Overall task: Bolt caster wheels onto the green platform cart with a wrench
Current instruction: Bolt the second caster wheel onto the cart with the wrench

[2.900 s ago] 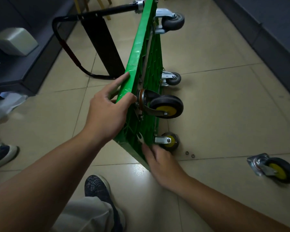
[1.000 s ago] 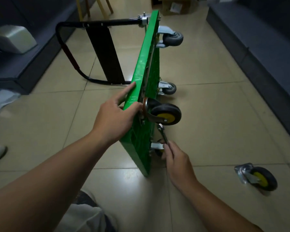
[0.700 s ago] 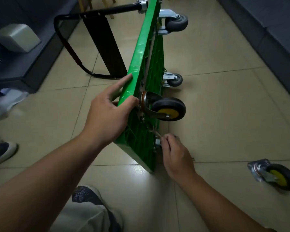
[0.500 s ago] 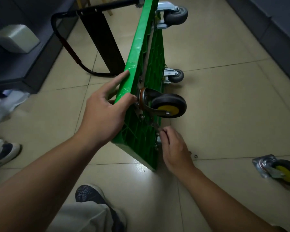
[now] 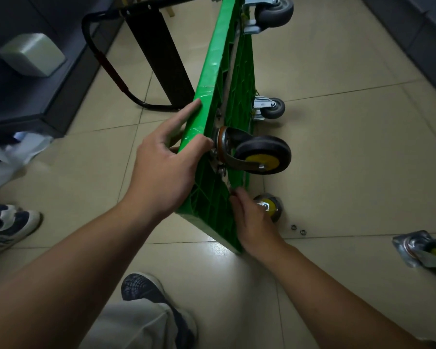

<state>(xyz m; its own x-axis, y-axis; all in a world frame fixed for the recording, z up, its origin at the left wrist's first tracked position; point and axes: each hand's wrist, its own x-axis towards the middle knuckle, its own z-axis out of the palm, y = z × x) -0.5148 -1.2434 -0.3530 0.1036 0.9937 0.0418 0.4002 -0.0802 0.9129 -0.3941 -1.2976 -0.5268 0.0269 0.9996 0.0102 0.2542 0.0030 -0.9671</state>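
Note:
The green platform cart [image 5: 213,96] stands on its long edge on the tiled floor. My left hand [image 5: 165,170] grips its upper edge, thumb over the rim and forefinger stretched along it. A black caster with a yellow hub [image 5: 261,155] sits against the underside just right of that thumb. Below it, my right hand [image 5: 253,219] holds a small silver wrench [image 5: 227,185] whose head is at the lower bolts of the caster plate. A second yellow-hub caster [image 5: 269,206] shows behind my right hand. Two grey casters [image 5: 272,109] are at the far end.
A loose yellow-hub caster [image 5: 424,250] lies on the floor at the right, and two nuts [image 5: 297,229] lie near the cart's corner. The cart's black folded handle [image 5: 106,61] sticks out left. Another person's shoe [image 5: 8,226] is at the left; dark benches line both sides.
My right hand has swung the wrench down and in, from beside the lower caster to the cart's underside below the upper caster plate. My left hand has kept its grip on the edge.

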